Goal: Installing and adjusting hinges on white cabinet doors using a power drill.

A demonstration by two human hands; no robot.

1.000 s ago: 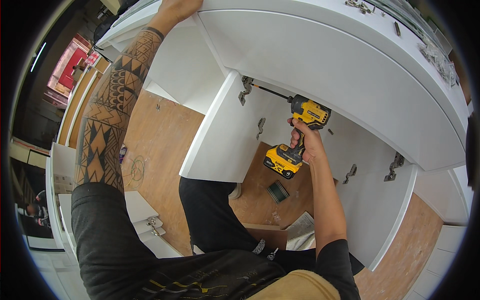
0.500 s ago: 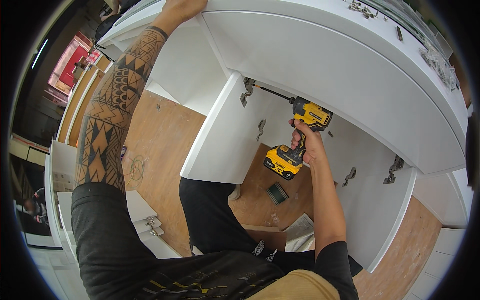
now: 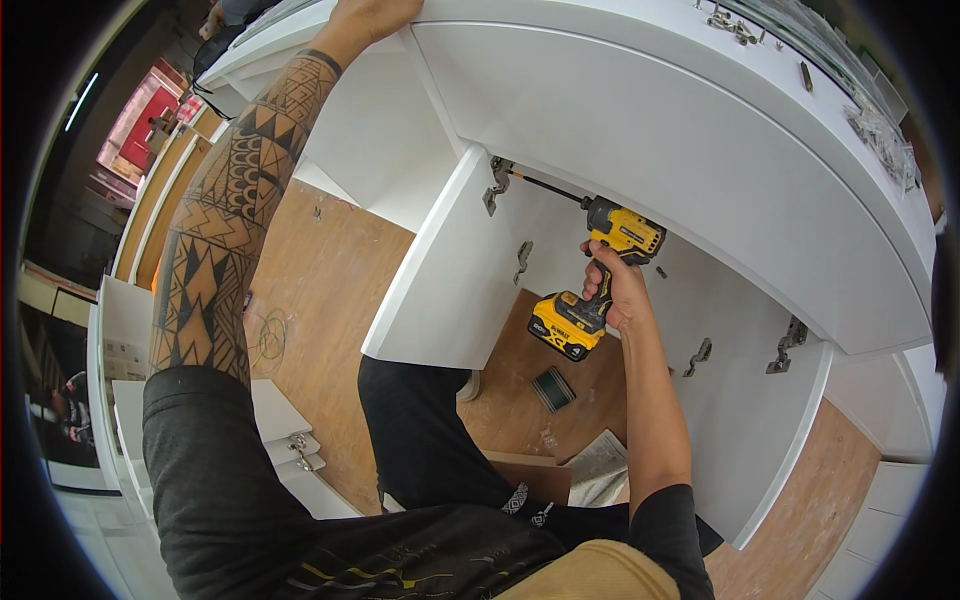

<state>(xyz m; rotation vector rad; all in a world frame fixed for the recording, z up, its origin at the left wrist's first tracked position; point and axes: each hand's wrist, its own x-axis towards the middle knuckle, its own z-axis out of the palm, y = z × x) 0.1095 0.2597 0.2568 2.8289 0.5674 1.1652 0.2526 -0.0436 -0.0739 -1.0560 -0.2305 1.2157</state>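
Observation:
My right hand (image 3: 622, 288) is closed around the grip of a yellow and black cordless impact driver (image 3: 628, 232). Its long bit (image 3: 548, 187) reaches left to a metal hinge (image 3: 495, 186) at the upper corner of the left white cabinet door (image 3: 430, 285); the exact contact point is too small to make out. My left hand (image 3: 378, 18) rests at the top edge of the white cabinet (image 3: 640, 120), its fingers mostly cut off by the picture's upper rim. The right cabinet door (image 3: 755, 430) stands open too, with a hinge (image 3: 788, 347) at its upper corner.
Loose screws and fittings (image 3: 738, 28) and a clear plastic bag (image 3: 885, 145) lie on the cabinet top. Below the doors are a dark green box (image 3: 553, 390), cardboard (image 3: 530, 475) and newspaper (image 3: 600, 470). White panels (image 3: 285, 430) with hinges lie at left, near thin wire (image 3: 270, 335).
The view has shifted very slightly. Both hands, the impact driver and the doors keep nearly the same places.

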